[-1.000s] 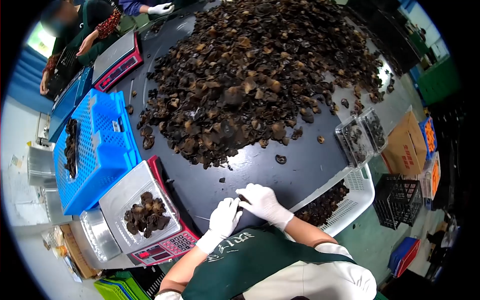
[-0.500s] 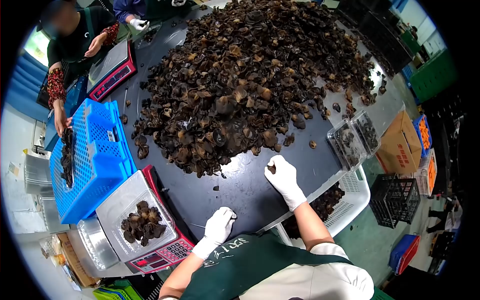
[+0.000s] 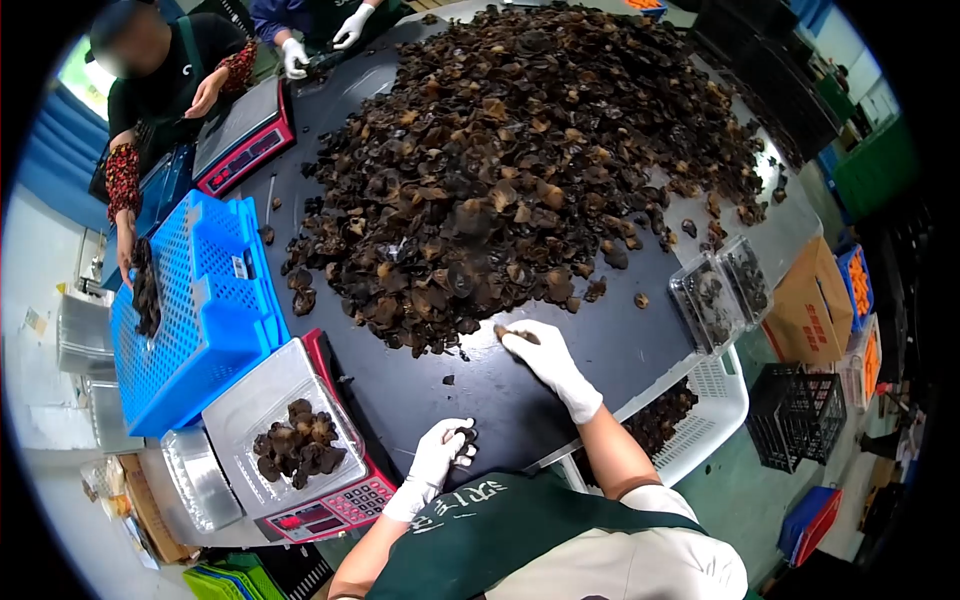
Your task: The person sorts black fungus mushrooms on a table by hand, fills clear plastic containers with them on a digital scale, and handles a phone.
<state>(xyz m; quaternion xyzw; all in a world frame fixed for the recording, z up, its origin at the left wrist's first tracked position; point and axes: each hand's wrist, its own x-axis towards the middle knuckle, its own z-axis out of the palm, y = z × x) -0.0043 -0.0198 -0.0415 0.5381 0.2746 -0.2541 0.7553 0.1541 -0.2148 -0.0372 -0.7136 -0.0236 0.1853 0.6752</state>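
My right hand (image 3: 552, 368), in a white glove, reaches over the dark table to the near edge of a large heap of black fungus (image 3: 490, 190). Its fingers are closed on a brownish piece of black fungus (image 3: 513, 334). My left hand (image 3: 438, 458), gloved too, is low over the table near my apron, with its fingers curled around a dark piece of black fungus (image 3: 468, 437). Left of that hand stands a red scale (image 3: 340, 505), bearing a clear tray with a small pile of black fungus (image 3: 298, 446).
Blue crates (image 3: 205, 300) stand at the left, a fungus-filled pack on top under a co-worker's hand (image 3: 125, 250). Another scale (image 3: 245, 145) is beyond. Filled clear boxes (image 3: 705, 305) sit at the right edge, above a white basket (image 3: 715, 395). Another person's gloved hands (image 3: 350, 28) are at the back.
My right hand has moved left toward the heap, and the piece in it shows more. The left fingers have turned, showing a dark piece. The view has shifted slightly.
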